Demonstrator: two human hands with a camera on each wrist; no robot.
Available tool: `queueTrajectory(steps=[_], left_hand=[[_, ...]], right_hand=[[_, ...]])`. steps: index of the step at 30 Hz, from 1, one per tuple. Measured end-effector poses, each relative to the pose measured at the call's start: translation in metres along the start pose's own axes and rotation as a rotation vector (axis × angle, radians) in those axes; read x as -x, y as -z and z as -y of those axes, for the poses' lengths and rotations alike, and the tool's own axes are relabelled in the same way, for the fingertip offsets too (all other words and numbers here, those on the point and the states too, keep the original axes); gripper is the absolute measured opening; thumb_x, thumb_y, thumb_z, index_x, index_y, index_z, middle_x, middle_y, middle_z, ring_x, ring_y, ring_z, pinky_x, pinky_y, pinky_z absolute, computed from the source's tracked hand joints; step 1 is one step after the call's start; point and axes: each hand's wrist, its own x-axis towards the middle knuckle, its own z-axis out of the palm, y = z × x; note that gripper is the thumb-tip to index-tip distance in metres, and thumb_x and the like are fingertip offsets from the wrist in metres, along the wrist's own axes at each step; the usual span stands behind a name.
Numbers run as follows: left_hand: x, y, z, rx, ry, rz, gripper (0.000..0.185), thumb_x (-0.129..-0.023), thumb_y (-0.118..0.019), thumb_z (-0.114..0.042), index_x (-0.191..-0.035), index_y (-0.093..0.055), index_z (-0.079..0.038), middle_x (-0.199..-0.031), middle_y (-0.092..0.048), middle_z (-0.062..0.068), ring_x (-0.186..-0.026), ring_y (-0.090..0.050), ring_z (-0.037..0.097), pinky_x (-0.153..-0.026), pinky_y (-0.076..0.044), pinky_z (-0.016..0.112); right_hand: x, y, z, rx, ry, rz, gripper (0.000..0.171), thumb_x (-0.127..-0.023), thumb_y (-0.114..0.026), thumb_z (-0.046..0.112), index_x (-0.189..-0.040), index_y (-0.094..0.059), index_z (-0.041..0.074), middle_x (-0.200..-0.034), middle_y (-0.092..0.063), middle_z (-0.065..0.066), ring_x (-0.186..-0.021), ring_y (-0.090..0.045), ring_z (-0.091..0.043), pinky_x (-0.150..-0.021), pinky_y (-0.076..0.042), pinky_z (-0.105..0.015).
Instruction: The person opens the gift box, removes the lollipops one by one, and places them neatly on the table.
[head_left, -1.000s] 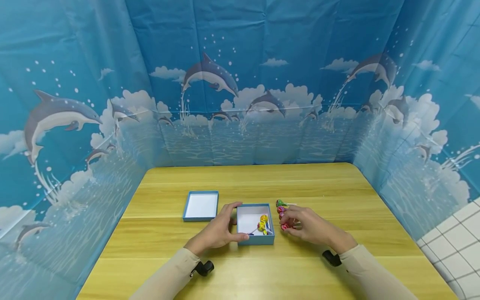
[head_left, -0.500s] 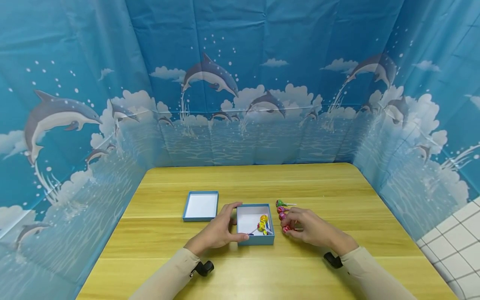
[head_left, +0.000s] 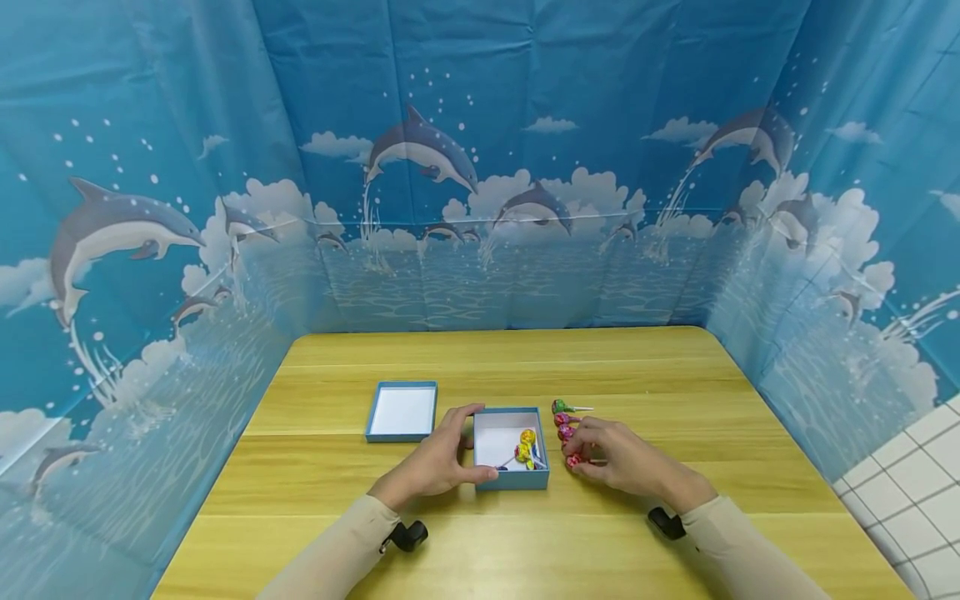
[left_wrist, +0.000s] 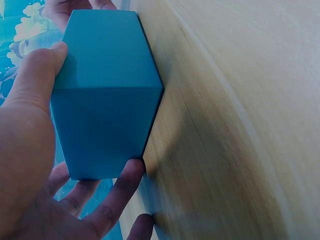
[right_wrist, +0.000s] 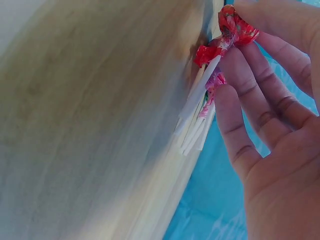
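My left hand (head_left: 433,462) grips the open blue box (head_left: 512,480), thumb at its near left corner and fingers along its left side. In the left wrist view the box's blue outer walls (left_wrist: 107,130) show between thumb and fingers. Inside it, yellow-wrapped lollipops (head_left: 523,452) and a dark-wrapped one lie toward the near right corner. To the right of the box, my right hand (head_left: 618,454) pinches a red-wrapped lollipop (right_wrist: 235,27) by its head, the white stick hanging free. Behind that lie a green lollipop (head_left: 559,406) and pink ones (head_left: 562,419) in a row, partly hidden by the fingers.
The blue box lid (head_left: 402,412), white inside, lies face up to the left of the box. A wooden table (head_left: 480,550) bears everything. Blue dolphin-printed curtains (head_left: 480,275) stand along the table's back and sides.
My right hand has shifted slightly nearer and to the right, and the red lollipop has moved with it. The left hand and box have stayed in place.
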Motion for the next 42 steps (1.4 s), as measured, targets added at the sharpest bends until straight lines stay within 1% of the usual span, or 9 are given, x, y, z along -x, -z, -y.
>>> queueTrajectory(steps=[3, 5, 9, 12, 16, 22, 28, 35, 42], left_hand=[[0.0004, 0.0001, 0.0000, -0.003, 0.002, 0.001, 0.108, -0.104, -0.092, -0.045, -0.184, -0.027, -0.014, -0.176, -0.043, 0.023, -0.130, -0.067, 0.027, -0.108, -0.059, 0.050], [0.0006, 0.0001, 0.0001, -0.005, 0.003, 0.000, 0.108, -0.103, -0.092, -0.046, -0.184, -0.027, -0.014, -0.176, -0.043, 0.024, -0.131, -0.067, 0.027, -0.109, -0.059, 0.051], [0.0000, -0.0002, 0.0011, -0.003, 0.003, -0.001, 0.108, -0.104, -0.092, -0.045, -0.184, -0.027, -0.014, -0.176, -0.043, 0.024, -0.131, -0.067, 0.027, -0.109, -0.059, 0.051], [-0.0003, -0.0004, 0.0016, -0.003, 0.004, -0.002, 0.108, -0.103, -0.092, -0.045, -0.184, -0.027, -0.014, -0.175, -0.044, 0.024, -0.131, -0.067, 0.027, -0.109, -0.059, 0.051], [-0.0008, -0.0004, 0.0017, -0.009, 0.004, -0.003, 0.108, -0.103, -0.092, -0.045, -0.184, -0.028, -0.015, -0.174, -0.045, 0.023, -0.130, -0.068, 0.027, -0.109, -0.059, 0.050], [-0.0015, -0.0005, 0.0016, -0.011, 0.005, -0.002, 0.108, -0.103, -0.093, -0.044, -0.184, -0.028, -0.015, -0.174, -0.046, 0.023, -0.131, -0.069, 0.027, -0.110, -0.060, 0.051], [-0.0014, -0.0006, 0.0018, -0.008, 0.002, 0.000, 0.108, -0.103, -0.093, -0.044, -0.184, -0.028, -0.015, -0.172, -0.046, 0.023, -0.130, -0.069, 0.026, -0.109, -0.060, 0.050], [-0.0010, -0.0005, 0.0016, -0.004, -0.001, -0.002, 0.108, -0.103, -0.093, -0.044, -0.184, -0.028, -0.014, -0.171, -0.047, 0.022, -0.128, -0.068, 0.025, -0.107, -0.059, 0.047], [-0.0012, -0.0006, 0.0020, -0.001, -0.001, -0.001, 0.108, -0.103, -0.093, -0.044, -0.184, -0.028, -0.014, -0.171, -0.047, 0.022, -0.128, -0.068, 0.025, -0.108, -0.059, 0.048]], right_hand=[[0.0006, -0.0009, -0.0004, 0.005, 0.005, -0.004, 0.017, -0.103, -0.091, 0.015, -0.115, -0.085, 0.026, -0.123, -0.077, 0.010, -0.115, -0.074, -0.010, -0.099, -0.067, -0.038], [0.0007, -0.0012, -0.0007, 0.005, 0.012, -0.008, 0.017, -0.103, -0.091, 0.015, -0.115, -0.086, 0.025, -0.122, -0.077, 0.010, -0.115, -0.074, -0.011, -0.099, -0.067, -0.039], [0.0010, -0.0011, -0.0010, -0.009, 0.017, -0.011, 0.017, -0.104, -0.091, 0.014, -0.116, -0.086, 0.024, -0.121, -0.077, 0.009, -0.110, -0.072, -0.007, -0.095, -0.067, -0.035], [0.0011, -0.0009, -0.0010, -0.030, 0.011, -0.008, 0.016, -0.104, -0.091, 0.012, -0.117, -0.086, 0.021, -0.117, -0.077, 0.008, -0.102, -0.069, -0.004, -0.089, -0.066, -0.031], [0.0009, -0.0002, -0.0011, -0.061, -0.004, 0.001, 0.016, -0.104, -0.090, 0.011, -0.118, -0.085, 0.017, -0.114, -0.076, 0.007, -0.096, -0.066, 0.000, -0.087, -0.066, -0.029], [0.0008, 0.0005, -0.0009, -0.068, -0.013, 0.005, 0.016, -0.104, -0.091, 0.012, -0.117, -0.084, 0.018, -0.115, -0.076, 0.008, -0.097, -0.067, 0.000, -0.087, -0.066, -0.028], [0.0011, 0.0003, -0.0014, -0.061, -0.004, -0.001, 0.016, -0.104, -0.091, 0.013, -0.117, -0.084, 0.019, -0.113, -0.076, 0.009, -0.095, -0.066, -0.001, -0.084, -0.063, -0.028], [0.0020, -0.0002, -0.0035, -0.070, -0.002, -0.008, 0.016, -0.104, -0.091, 0.014, -0.118, -0.084, 0.018, -0.113, -0.077, 0.008, -0.095, -0.067, -0.001, -0.085, -0.064, -0.027], [0.0038, -0.0004, -0.0060, -0.066, 0.005, -0.022, 0.017, -0.103, -0.092, 0.015, -0.117, -0.083, 0.019, -0.112, -0.077, 0.008, -0.093, -0.067, 0.000, -0.084, -0.064, -0.027]])
